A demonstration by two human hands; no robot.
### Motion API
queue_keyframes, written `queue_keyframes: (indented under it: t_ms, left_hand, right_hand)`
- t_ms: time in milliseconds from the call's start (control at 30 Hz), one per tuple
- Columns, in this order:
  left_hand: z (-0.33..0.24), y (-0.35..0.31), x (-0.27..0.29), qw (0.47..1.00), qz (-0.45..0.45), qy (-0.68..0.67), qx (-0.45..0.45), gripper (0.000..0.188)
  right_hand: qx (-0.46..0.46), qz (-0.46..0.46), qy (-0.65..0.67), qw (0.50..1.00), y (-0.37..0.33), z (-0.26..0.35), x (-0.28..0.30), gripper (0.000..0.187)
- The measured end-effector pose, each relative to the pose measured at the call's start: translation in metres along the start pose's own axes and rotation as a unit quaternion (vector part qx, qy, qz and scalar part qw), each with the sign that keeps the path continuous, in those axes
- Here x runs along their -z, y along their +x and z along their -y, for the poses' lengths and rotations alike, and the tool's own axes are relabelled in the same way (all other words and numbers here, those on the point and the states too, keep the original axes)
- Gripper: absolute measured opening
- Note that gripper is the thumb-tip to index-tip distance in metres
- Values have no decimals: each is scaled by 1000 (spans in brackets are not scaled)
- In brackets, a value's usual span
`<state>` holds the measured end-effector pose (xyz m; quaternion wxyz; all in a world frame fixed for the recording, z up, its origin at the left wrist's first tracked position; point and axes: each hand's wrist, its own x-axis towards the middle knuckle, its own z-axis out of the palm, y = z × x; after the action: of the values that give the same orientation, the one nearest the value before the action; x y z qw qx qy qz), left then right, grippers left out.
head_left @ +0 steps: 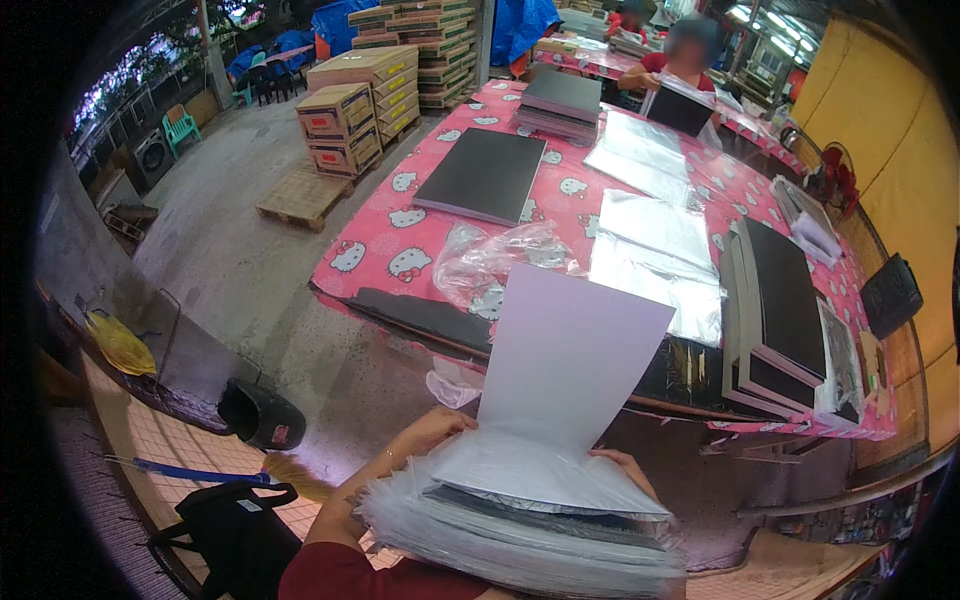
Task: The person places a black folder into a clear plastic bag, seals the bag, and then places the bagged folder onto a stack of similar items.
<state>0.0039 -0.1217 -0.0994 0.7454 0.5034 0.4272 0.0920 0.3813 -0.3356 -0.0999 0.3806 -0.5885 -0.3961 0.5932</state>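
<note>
While lifted, hands (440, 425) on sheet (570, 350)

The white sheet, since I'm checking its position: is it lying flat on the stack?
No, the white sheet stands upright above the stack.

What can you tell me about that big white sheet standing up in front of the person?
The white sheet is a plain, smooth, card-like rectangle, blank on the side shown. It stands tilted upright, its lower edge curving into the stack of plastic-sleeved boards on the person's lap. The left hand touches its lower left edge, the right hand its lower right.
</note>
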Motion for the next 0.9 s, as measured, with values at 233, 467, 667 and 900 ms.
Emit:
queue_keyframes:
  t_ms: [233, 467, 667, 900]
  left_hand:
    - [3, 21, 6, 992, 5, 122, -31, 23]
    - [2, 10, -9, 968, 46, -248, -5, 16]
    - [49, 53, 5, 981, -170, -79, 50, 15]
    - [-89, 21, -19, 763, -454, 187, -420, 24]
  right_hand:
    - [-79, -34, 124, 989, 3, -11, 3, 31]
    - [-70, -68, 268, 958, 1, 6, -19, 32]
    - [-94, -94, 194, 972, 26, -36, -10, 42]
    - [117, -549, -186, 806, 13, -44, 30, 22]
